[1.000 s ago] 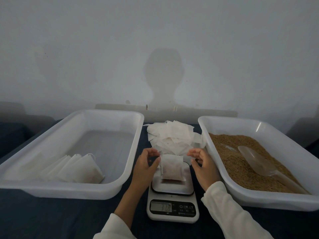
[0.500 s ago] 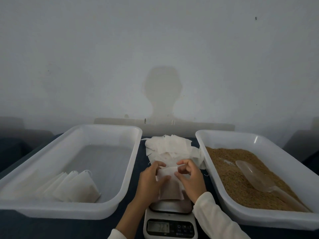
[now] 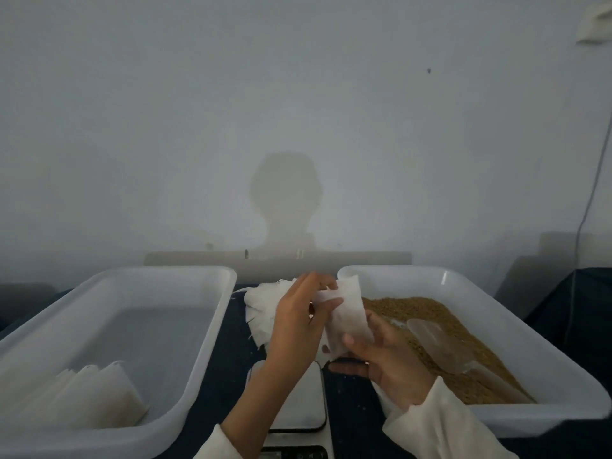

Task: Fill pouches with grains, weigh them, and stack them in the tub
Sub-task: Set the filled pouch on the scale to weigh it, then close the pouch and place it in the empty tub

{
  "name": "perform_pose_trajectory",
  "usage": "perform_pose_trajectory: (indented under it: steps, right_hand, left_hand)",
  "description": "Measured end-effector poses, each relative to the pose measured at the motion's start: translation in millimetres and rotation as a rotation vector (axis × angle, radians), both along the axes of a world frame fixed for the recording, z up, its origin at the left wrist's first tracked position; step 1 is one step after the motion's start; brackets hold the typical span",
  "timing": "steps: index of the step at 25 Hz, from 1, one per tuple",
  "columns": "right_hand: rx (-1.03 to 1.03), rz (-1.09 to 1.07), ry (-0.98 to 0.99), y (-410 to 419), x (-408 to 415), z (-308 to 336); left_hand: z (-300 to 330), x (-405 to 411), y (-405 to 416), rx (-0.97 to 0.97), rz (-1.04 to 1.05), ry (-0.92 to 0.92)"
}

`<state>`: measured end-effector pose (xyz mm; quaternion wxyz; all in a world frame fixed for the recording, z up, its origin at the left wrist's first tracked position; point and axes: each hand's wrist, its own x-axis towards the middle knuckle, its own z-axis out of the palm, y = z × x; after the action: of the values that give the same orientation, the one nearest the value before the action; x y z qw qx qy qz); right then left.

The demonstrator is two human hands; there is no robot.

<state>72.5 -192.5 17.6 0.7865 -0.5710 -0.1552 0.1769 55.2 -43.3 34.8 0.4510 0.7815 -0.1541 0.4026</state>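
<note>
Both hands hold a white filled pouch (image 3: 347, 313) in the air above the scale (image 3: 303, 405), between the two tubs. My right hand (image 3: 387, 356) grips its lower part from the right. My left hand (image 3: 298, 323) pinches its top flap. The scale's platform is bare. Several filled pouches (image 3: 96, 395) lean in a row at the near left of the left tub (image 3: 205, 329). The right tub (image 3: 569, 389) holds brown grains (image 3: 430, 313) with a clear scoop (image 3: 440, 346) lying in them.
A loose heap of empty white pouches (image 3: 261, 303) lies on the dark tablecloth behind the scale, between the tubs. A pale wall stands close behind the table, with a thin cable hanging at its far right.
The pouch was lying on the scale with both hands beside it. Both hands took hold of it and lifted it up and to the right. The camera tilted upward.
</note>
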Motion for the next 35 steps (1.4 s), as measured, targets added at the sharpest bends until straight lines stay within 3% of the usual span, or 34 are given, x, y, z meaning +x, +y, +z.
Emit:
perform_pose_trajectory:
  steps: [3, 6, 11, 14, 26, 35]
  right_hand:
    - [-0.092, -0.124, -0.055, -40, 5, 5]
    - [-0.499, -0.282, -0.225, -91, 16, 7]
    - [-1.001, -0.260, -0.400, -151, 34, 4]
    - [-1.144, -0.260, -0.458, -159, 39, 6]
    - [-1.247, -0.258, -0.527, -159, 50, 17]
    - [-1.197, -0.252, -0.499, -160, 49, 17]
  left_hand:
    - [8, 20, -35, -0.027, -0.115, 0.093]
    - [-2, 41, -63, 0.048, -0.137, 0.278]
    - [-33, 56, -94, 0.173, -0.221, 0.510]
    - [-43, 57, -100, 0.199, -0.228, 0.546]
    - [-45, 59, -98, 0.180, -0.287, 0.605]
    - [-49, 62, -98, 0.195, -0.330, 0.609]
